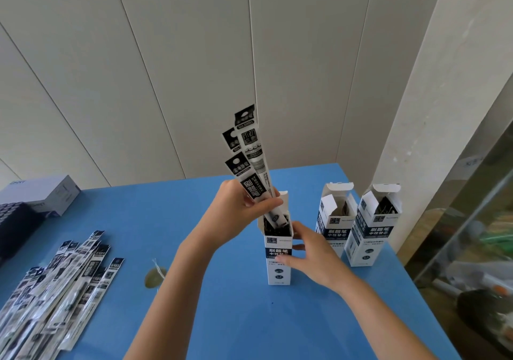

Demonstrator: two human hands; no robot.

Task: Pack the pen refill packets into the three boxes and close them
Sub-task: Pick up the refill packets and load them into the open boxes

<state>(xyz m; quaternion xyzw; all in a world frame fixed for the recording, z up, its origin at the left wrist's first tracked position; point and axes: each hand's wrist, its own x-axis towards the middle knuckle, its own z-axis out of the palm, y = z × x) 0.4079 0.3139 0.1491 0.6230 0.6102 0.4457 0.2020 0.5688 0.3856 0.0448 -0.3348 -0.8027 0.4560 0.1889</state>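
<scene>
Several refill packets (251, 165) are gripped by the left hand (236, 207), lower ends inside the mid-frame box (279, 262); the box is clasped by the right hand (313, 259).

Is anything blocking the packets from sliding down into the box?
Nothing visible does. The box is open on top, and the packets in the left hand dip into it. Packets already inside may crowd them. The right hand grips the box's side.
</scene>
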